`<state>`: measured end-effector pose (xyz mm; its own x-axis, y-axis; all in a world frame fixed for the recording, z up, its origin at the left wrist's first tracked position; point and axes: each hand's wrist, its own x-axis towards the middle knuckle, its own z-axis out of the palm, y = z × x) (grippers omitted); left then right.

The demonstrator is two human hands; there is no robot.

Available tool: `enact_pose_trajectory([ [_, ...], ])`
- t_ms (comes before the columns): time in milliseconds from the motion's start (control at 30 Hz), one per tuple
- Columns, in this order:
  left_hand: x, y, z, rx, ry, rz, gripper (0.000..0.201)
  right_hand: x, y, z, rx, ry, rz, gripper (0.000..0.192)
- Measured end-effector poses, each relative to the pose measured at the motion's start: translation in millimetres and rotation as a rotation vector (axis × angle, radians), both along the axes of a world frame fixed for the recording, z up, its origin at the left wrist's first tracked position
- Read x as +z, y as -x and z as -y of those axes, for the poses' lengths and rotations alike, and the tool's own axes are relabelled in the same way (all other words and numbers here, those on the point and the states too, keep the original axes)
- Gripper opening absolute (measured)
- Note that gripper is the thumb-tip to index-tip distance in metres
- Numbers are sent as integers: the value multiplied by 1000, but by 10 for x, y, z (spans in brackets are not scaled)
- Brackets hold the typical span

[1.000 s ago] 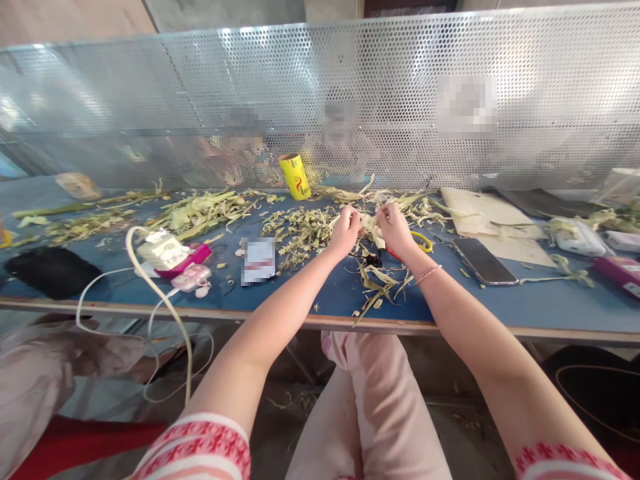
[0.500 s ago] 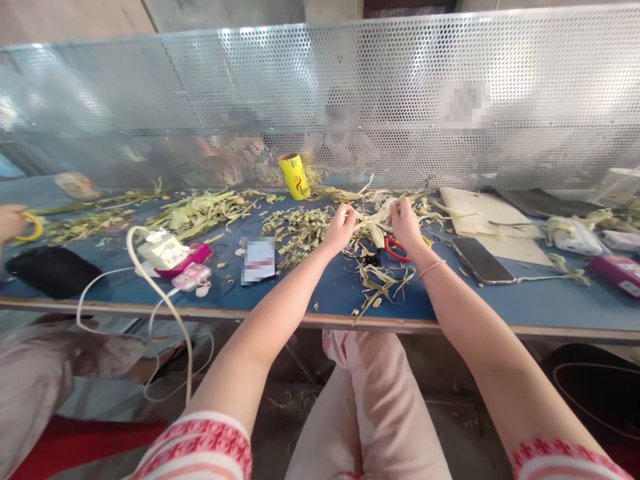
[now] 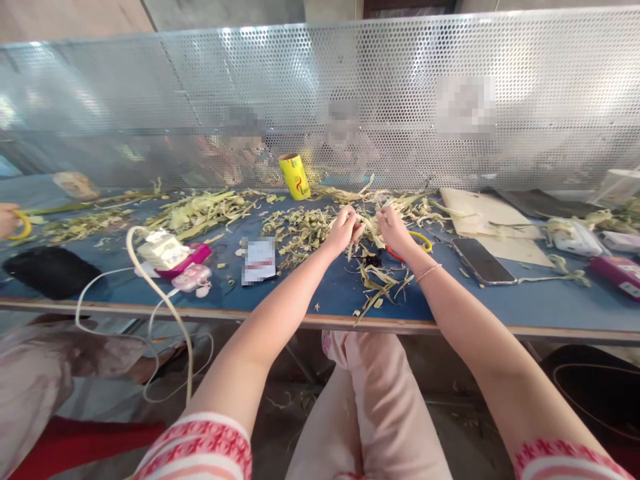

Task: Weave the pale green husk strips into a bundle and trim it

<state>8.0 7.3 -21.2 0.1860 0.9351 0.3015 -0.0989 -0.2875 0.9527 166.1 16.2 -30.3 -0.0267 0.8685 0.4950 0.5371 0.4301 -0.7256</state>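
Observation:
My left hand is closed, its fingers pinching a pale dried leaf strip above the table. From the other side my right hand pinches the same pale strip; the fingertips and the exact hold are partly hidden. Under my right wrist lie scissors with red and yellow handles, partly covered by the arm. A heap of knotted dried strips is beside my left hand. Loose strips and a small black thing lie below the hands.
A yellow tube stands before the perforated metal screen. A phone and cardboard lie at the right. At the left are a white cord with plugs, a black pouch and another person's hand with yellow-handled scissors.
My right hand has shifted slightly left, closer to my left hand, uncovering more of the yellow scissor handle. The other person's hand at the far left has moved a little further left.

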Motion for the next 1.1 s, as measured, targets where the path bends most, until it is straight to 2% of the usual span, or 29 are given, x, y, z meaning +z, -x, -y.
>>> enact_pose_trajectory([
  [133,5,-26,0,29,93,76,21,-32,81,-11,118,190,-206,27],
  [200,10,-46,9,21,146,131,21,-51,99,-27,142,217,-261,29],
  [467,63,-112,88,-123,312,249,28,-77,135,-14,134,-82,-88,23],
  [700,36,-112,65,52,177,223,19,4,201,87,105,-104,5,18],
  [867,40,-78,29,172,144,181,20,30,208,86,46,-205,-15,10],
  [1000,44,-25,-34,333,120,91,21,36,204,92,38,-253,-37,16],
  [1100,22,14,-94,400,108,67,20,44,196,98,25,-255,-39,19],
])
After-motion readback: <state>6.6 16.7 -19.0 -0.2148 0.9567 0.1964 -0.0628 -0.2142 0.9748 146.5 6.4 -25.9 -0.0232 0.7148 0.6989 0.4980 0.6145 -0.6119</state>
